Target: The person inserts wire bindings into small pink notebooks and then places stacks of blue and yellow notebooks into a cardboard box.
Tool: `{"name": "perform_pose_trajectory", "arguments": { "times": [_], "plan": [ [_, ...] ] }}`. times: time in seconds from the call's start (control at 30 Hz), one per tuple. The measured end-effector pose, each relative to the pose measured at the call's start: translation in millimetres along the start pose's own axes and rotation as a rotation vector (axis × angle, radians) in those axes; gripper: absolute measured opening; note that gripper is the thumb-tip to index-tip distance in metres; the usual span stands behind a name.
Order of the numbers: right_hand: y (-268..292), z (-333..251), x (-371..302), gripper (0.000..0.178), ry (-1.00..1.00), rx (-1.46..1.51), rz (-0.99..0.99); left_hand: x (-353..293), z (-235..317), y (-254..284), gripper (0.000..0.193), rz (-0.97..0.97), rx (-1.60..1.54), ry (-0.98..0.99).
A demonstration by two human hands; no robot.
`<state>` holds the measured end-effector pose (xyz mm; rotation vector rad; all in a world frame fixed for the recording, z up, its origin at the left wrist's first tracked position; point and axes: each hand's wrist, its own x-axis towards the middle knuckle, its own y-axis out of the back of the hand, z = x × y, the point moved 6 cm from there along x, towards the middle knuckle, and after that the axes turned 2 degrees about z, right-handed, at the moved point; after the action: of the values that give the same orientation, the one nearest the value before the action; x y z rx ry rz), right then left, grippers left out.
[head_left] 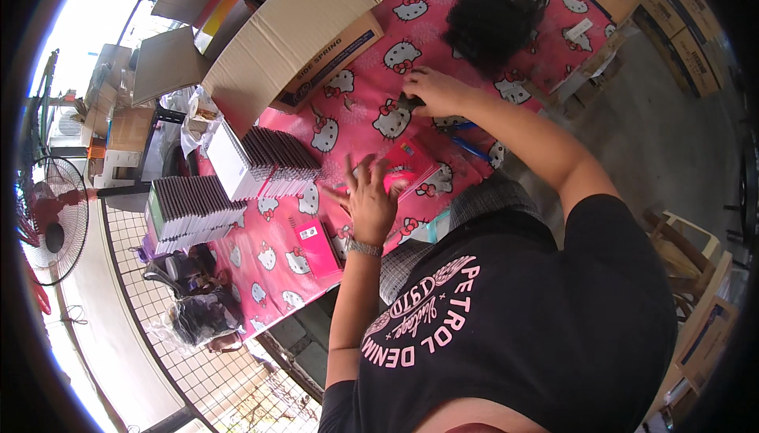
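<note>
My left hand (371, 205) is open, its fingers spread at the left edge of a small stack of pink notebooks (413, 166). Whether the fingertips press on the top cover, I cannot tell. Farther off and to the right, my right hand (436, 92) is closed around a small dark object (408, 103) just above the tablecloth; its kind is mostly hidden by the fingers. A single pink spiral notebook (318, 250) lies left of my left wrist. Two blue pens (471, 148) rest near the table edge, under my right forearm.
Tall stacks of spiral notebooks (273, 168) stand at the left, beside an open cardboard box (328, 65). A black tape dispenser (494, 18) sits at the far right of the pink patterned tablecloth (356, 121). Plastic-wrapped dark items (202, 318) lie at the left corner.
</note>
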<state>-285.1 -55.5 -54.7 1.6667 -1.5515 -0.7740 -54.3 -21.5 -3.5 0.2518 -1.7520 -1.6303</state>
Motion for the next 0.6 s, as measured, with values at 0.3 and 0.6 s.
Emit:
{"name": "perform_pose_trajectory", "arguments": {
  "times": [0.3, 0.6],
  "plan": [
    [-2, -75, -29, 0.043, 0.062, 0.74, -0.392, -3, -3, -3, 0.036, -0.014, -0.262, 0.132],
    [-3, -75, -22, 0.047, 0.149, 0.765, -0.369, -3, -38, 0, 0.035, 0.125, -0.402, 0.136]
  ]
}}
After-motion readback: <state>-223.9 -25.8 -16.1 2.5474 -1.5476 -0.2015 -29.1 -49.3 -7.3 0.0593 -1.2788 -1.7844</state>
